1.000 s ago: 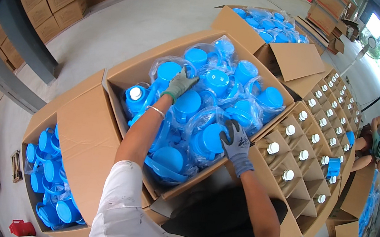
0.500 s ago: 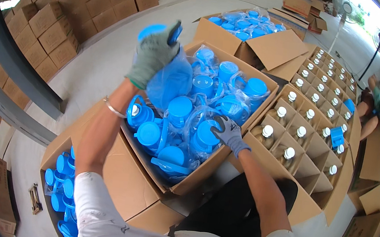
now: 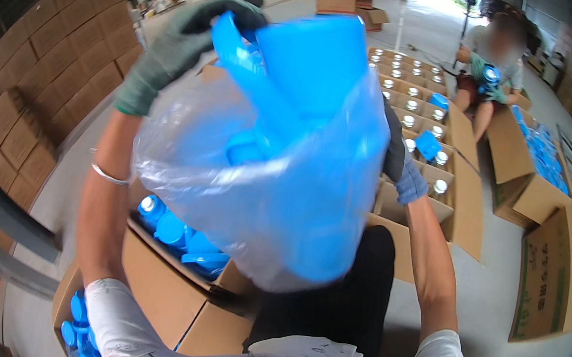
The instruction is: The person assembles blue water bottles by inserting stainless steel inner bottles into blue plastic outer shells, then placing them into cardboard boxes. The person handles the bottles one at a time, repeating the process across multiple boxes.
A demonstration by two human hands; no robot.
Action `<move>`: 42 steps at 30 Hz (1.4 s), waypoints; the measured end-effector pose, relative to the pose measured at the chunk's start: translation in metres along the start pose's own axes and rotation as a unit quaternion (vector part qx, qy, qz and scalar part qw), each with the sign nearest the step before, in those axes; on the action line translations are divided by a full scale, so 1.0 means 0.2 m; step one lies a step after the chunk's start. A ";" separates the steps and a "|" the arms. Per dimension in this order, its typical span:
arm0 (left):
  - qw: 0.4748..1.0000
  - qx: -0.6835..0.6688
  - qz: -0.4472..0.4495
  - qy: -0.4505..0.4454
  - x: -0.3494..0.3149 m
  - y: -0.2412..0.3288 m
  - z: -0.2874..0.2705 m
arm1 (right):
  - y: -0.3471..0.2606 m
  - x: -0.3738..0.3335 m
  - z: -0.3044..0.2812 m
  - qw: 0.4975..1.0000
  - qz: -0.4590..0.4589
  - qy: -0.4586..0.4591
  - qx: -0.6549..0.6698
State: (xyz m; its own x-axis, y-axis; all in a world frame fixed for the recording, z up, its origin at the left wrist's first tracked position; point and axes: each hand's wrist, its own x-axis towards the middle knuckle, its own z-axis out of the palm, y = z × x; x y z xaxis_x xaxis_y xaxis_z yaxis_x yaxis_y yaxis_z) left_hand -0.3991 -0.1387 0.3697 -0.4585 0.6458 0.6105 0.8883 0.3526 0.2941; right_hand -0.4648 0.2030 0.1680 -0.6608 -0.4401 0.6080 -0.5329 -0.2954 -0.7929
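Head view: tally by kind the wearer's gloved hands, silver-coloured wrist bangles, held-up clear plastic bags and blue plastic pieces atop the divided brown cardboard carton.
Gloved hands, left hand and right hand: 2
Wrist bangle: 1
Clear plastic bag with blue plastic contents: 1
Blue plastic pieces atop the divided carton: 2
Total: 6

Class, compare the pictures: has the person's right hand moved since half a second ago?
Yes. The right hand has left the open box of blue jugs, lifting up and to the right, and now overlaps the bottle carton.
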 end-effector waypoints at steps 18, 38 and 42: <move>0.888 -0.378 -0.224 -0.133 -0.19 -0.49 1.50 | -0.31 -1.60 0.18 0.922 0.274 -0.123 -0.244; 0.872 -0.141 -0.415 0.217 -0.38 -0.07 1.32 | -0.07 -0.59 0.18 0.958 0.250 0.138 -0.030; 0.886 -0.013 -0.357 0.296 -0.22 -0.06 1.68 | 0.04 -0.36 0.19 0.949 0.166 0.046 -0.264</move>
State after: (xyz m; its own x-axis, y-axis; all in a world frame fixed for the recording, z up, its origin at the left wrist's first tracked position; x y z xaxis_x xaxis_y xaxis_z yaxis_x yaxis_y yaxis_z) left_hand -0.3973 0.0560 0.0914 -0.8172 -0.2065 0.5381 0.3809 0.5073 0.7730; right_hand -0.4013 0.2001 0.1159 -0.8688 -0.3512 0.3490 -0.4622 0.3226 -0.8260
